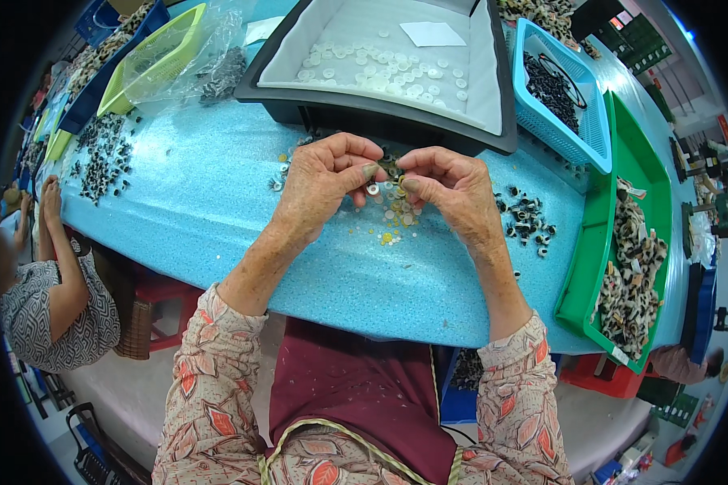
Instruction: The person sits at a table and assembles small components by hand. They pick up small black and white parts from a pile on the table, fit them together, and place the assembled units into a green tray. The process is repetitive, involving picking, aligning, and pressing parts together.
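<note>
My left hand (325,179) and my right hand (451,187) meet over the blue speckled table (194,194). Both pinch one small dark part (391,166) between thumb and fingertips. Under the hands lies a scatter of small yellow, clear and white discs (395,217). A little heap of black-and-white pieces (527,220) sits just right of my right hand.
A black tray (493,89) holding white discs stands behind my hands. Right of it are a blue basket (592,129) of black parts and a green tray (590,267) of leopard-print pieces. Yellow-green baskets (150,56) and dark parts (103,158) lie at left, where another person (52,299) sits.
</note>
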Tool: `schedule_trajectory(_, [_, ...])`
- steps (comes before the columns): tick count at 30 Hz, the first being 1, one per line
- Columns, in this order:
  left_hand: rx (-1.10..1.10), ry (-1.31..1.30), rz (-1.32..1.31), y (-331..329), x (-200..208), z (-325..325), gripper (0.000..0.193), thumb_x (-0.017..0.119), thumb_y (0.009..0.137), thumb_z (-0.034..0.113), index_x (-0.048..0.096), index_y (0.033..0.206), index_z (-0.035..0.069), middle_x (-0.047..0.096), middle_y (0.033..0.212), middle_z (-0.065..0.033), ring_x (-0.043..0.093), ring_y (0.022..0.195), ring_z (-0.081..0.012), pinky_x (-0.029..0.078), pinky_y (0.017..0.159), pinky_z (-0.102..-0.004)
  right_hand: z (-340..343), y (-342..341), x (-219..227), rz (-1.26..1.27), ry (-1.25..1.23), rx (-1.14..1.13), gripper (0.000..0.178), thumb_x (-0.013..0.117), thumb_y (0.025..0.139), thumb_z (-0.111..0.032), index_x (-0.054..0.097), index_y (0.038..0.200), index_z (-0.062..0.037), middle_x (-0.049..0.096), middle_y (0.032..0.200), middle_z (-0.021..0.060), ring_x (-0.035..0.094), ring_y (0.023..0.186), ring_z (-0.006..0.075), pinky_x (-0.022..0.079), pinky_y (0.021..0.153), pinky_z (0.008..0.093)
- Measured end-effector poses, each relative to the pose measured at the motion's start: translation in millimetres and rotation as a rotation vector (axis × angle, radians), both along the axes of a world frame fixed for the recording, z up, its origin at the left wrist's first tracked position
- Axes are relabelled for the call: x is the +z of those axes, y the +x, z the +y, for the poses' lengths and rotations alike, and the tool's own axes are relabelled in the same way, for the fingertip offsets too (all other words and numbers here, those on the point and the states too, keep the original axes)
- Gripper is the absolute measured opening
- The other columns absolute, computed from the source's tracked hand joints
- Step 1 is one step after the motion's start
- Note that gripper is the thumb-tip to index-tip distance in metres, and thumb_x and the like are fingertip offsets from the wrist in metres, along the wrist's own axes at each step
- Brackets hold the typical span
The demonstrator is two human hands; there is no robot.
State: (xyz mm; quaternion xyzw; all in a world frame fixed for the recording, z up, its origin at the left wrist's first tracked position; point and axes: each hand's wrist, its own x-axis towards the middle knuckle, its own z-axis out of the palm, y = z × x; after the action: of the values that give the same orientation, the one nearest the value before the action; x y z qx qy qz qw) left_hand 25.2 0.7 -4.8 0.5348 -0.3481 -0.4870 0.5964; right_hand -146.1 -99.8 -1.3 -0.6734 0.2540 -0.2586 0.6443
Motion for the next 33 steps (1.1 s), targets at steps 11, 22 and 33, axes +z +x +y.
schedule_trajectory(11, [0.049,-0.048,-0.127,-3,3,1,0.026,0.066,0.083,0.003,0.058,0.107,-0.004,0.068,0.082,-0.0101,0.064,0.067,-0.0114,0.052,0.055,-0.0209,14,7,6,-0.009,0.061,0.040,0.022,0.069,0.079,-0.003,0.064,0.099,-0.0004,0.065,0.074,0.0037,0.061,0.064,0.0079,0.050,0.056,0.0203])
schedule_trajectory(22, [0.033,-0.065,0.018,-1,6,3,0.043,0.056,0.089,0.006,0.039,0.127,-0.006,0.064,0.102,-0.0176,0.067,0.079,-0.0189,0.056,0.057,-0.0234,12,6,1,0.044,-0.252,0.048,0.024,0.069,0.078,-0.005,0.069,0.102,-0.0038,0.067,0.079,0.0039,0.062,0.069,0.0114,0.051,0.062,0.0254])
schedule_trajectory(33, [-0.021,-0.108,0.164,0,10,3,0.049,0.065,0.086,0.012,0.041,0.124,-0.004,0.063,0.099,-0.0153,0.067,0.078,-0.0210,0.056,0.059,-0.0255,-2,0,-6,-0.133,0.298,0.122,0.020,0.066,0.086,-0.011,0.064,0.101,0.0020,0.064,0.081,0.0061,0.060,0.067,0.0094,0.051,0.061,0.0211])
